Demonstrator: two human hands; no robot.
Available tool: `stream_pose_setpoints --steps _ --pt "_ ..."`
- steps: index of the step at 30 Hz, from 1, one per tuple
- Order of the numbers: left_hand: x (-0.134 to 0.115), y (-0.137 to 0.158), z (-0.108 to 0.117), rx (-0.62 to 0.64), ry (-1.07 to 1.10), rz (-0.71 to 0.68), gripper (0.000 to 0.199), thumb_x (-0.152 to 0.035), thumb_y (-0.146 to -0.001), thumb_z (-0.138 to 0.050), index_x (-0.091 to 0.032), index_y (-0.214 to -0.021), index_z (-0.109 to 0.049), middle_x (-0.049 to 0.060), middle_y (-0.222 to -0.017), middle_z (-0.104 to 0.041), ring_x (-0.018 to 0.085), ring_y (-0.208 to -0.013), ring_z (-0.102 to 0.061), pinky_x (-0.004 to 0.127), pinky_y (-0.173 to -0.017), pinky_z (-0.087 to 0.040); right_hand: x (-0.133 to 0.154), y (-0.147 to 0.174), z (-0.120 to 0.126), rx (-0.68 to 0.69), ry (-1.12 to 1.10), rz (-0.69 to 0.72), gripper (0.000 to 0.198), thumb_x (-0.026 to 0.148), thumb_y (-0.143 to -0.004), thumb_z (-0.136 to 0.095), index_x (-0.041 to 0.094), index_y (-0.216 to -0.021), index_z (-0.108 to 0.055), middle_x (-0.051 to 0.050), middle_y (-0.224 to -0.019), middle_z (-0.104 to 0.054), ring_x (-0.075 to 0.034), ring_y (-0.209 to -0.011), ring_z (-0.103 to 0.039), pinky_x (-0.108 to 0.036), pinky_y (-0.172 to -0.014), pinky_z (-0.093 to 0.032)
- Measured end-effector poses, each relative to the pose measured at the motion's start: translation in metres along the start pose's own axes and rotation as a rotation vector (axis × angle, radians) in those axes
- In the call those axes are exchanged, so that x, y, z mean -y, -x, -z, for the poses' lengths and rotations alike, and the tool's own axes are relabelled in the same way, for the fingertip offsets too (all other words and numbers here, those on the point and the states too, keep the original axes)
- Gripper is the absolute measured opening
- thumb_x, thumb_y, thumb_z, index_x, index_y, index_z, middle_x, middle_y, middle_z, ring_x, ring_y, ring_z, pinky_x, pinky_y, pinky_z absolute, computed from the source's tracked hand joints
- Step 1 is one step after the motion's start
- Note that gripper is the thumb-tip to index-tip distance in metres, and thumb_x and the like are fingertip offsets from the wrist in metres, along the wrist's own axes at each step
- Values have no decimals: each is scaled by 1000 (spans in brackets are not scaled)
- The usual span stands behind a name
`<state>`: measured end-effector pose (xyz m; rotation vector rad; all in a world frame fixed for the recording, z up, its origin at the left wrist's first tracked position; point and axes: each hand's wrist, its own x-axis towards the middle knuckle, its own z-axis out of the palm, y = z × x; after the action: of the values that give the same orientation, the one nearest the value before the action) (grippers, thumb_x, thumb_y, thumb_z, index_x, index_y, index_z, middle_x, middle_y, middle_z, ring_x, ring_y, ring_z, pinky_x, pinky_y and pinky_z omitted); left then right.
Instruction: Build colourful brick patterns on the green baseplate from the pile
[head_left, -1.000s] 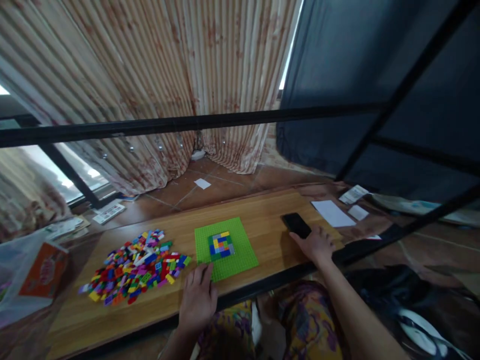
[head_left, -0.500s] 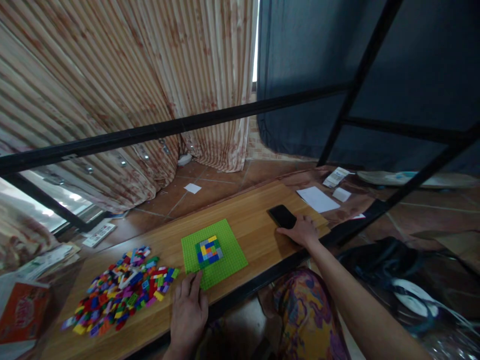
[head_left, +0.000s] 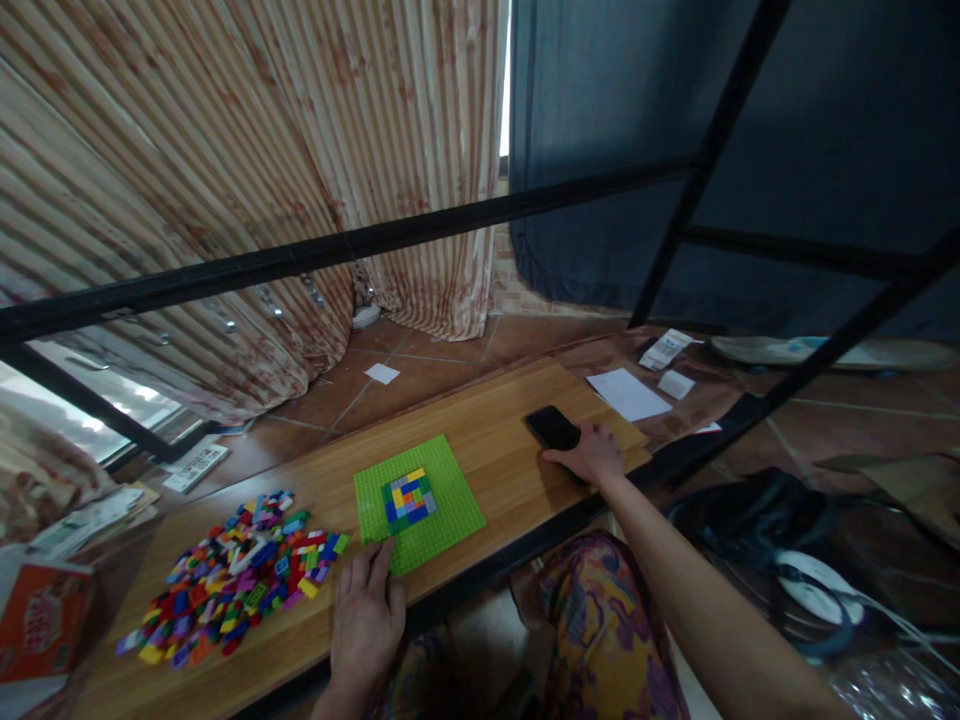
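My right hand (head_left: 595, 455) grips the near end of a black smartphone (head_left: 551, 427) at the right part of the wooden table. The thumb and fingers lie on either side of it, and the screen is dark. My left hand (head_left: 366, 610) rests palm down at the table's front edge, with fingers stretched out and fingertips at the near left corner of a green baseplate (head_left: 457, 505). On that plate stands a small square of joined toy bricks (head_left: 409, 498) in blue, yellow, green, grey and orange. A heap of loose toy bricks (head_left: 232, 580) lies left of my left hand.
A black metal bar (head_left: 360, 243) crosses beyond the wooden table (head_left: 502, 420). White paper (head_left: 628, 394) lies past the right end. An orange box (head_left: 45, 620) stands at the left. A dark bag (head_left: 757, 520) and a white cabled object (head_left: 817, 585) lie at the right.
The whole view has shifted slightly, so everything appears a little further left. Both hands, the smartphone and the bricks keep their places on the table.
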<state>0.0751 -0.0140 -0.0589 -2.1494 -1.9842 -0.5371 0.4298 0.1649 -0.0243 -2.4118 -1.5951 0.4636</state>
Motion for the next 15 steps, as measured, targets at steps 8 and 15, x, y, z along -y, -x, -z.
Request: stream_pose_setpoints --steps 8,15 --pt "0 0 1 -11 10 -10 38 -20 -88 -41 -13 -122 -55 12 -113 -55 27 -104 -51 45 -93 -46 -11 -8 6 60 -114 135 99 67 -56 -70 13 -134 -46 -22 -135 -46 -40 -126 -41 -51 -98 -36" --pt "1 0 0 -11 8 0 38 -22 -87 -42 -13 -121 -56 12 -114 -55 27 -102 -53 45 -92 -46 -47 -28 23 294 -532 355 43 27 -59 -72 17 -100 -67 -5 -94 -72 -20 -81 -65 -26 -67 -48"
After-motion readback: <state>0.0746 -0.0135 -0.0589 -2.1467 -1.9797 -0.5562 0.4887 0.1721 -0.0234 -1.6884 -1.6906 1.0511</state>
